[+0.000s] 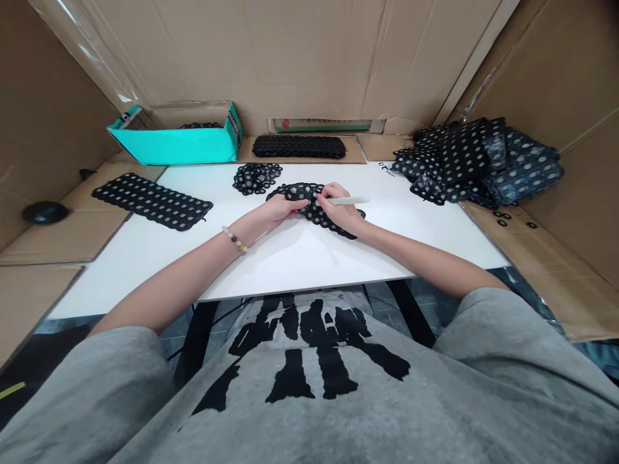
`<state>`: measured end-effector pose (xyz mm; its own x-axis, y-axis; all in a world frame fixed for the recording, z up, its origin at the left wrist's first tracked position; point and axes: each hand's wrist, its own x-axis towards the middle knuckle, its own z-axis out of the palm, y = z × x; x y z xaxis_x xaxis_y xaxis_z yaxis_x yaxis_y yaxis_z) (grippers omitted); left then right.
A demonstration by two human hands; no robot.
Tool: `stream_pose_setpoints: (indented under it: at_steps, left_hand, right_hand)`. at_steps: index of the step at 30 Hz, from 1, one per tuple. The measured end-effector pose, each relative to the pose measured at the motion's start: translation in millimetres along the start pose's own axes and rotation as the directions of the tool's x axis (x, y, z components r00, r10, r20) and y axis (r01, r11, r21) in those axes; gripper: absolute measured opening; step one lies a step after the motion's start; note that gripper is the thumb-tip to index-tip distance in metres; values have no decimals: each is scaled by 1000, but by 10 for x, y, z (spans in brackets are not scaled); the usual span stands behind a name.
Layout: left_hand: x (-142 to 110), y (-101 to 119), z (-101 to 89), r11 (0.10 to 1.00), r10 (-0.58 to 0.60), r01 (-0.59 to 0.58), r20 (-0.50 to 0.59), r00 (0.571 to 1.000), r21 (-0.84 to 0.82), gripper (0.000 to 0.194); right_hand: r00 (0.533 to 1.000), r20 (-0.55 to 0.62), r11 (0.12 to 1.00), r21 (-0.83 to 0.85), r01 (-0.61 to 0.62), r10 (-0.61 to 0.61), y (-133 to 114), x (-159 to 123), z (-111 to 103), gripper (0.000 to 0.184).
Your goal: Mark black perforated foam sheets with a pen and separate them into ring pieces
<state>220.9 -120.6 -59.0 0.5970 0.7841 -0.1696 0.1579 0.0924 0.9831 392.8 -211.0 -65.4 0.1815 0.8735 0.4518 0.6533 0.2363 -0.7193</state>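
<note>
My left hand (285,209), with a beaded bracelet (235,240) on its wrist, grips the edge of a flexible black sheet with rows of grey-white dots (296,191). My right hand (341,211) presses on the same sheet and holds a white pen-like tool (351,201) between its fingers. The sheet bends up between my hands, and they hide its middle. A heap of small black rings (257,178) lies just beyond them on the white tabletop (290,261). A flat dotted sheet (152,202) lies further left.
A large stack of dotted black sheets (469,164) sits at the right. Behind the table are a teal box (174,147) holding black pieces and a black strip (298,147). Loose black rings (503,218) lie on cardboard (556,258) at the right. Cardboard lines the surroundings.
</note>
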Motion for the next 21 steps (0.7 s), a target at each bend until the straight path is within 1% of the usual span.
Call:
stream_pose_setpoints:
  at_steps: [4,7,8,10,12,13,14,15,17,18,19,21]
  left_hand:
    - [-38,44,29,1000,2,-3,27,1000,30,30]
    - [-90,113,33,993,4,-7,27,1000,117,30]
    - [-111,142,30,985,6,-11,26,1000,171,30]
    - [-154,205,23,962,17,-22,20,1000,271,27]
    - [-191,261,22,952,22,-21,0,1000,305,26]
    - [-205,284,25,955,20,-15,-14,1000,296,26]
    - [-215,302,28,959,14,-6,-26,1000,283,27]
    - [-223,316,31,961,7,3,-34,999,276,29]
    - [-233,340,33,955,-2,9,-25,1000,296,33]
    - [-240,353,32,948,-5,9,-15,1000,318,36]
    - [-249,368,29,940,-7,9,-5,1000,340,39]
    - [-276,408,26,928,-19,15,6,1000,371,42]
  right_hand:
    - [1000,5,999,-28,16,-16,38,22,29,23]
    - [999,24,1000,5,-28,28,44,48,-14,25]
    - [997,42,997,40,-68,66,44,58,-33,26]
    - [979,95,971,146,-191,178,45,78,-69,29]
    - [946,141,913,255,-319,291,42,100,-107,32]
    - [936,143,890,292,-350,322,37,112,-131,33]
    - [937,124,883,313,-350,327,31,123,-159,33]
    - [947,87,893,317,-321,309,22,132,-191,32]
    - [974,7,936,275,-221,228,-2,139,-260,30]
    - [983,-13,953,246,-175,184,-15,136,-291,28]
    - [988,-12,964,223,-146,152,-29,128,-315,27]
    - [991,43,967,219,-133,126,-55,97,-334,25]
